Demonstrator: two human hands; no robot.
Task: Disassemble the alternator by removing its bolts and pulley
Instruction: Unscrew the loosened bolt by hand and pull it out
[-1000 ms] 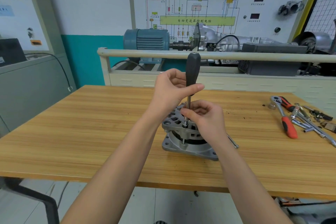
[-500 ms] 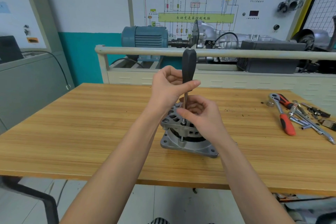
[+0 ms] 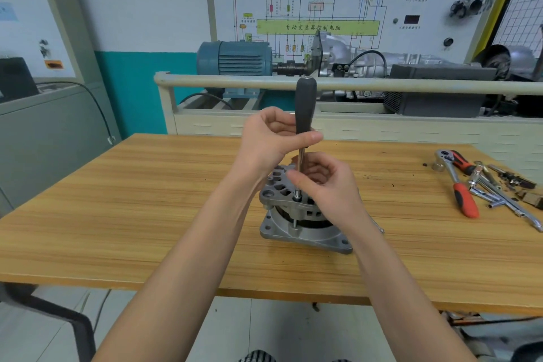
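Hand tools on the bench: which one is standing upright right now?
The black-handled nut driver, held vertical on the alternator by the left hand. The red-handled ratchet lies flat at the table's right.

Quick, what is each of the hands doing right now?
Left hand: curled round the black handle of the nut driver.
Right hand: pinching the driver's metal shaft just above the alternator.
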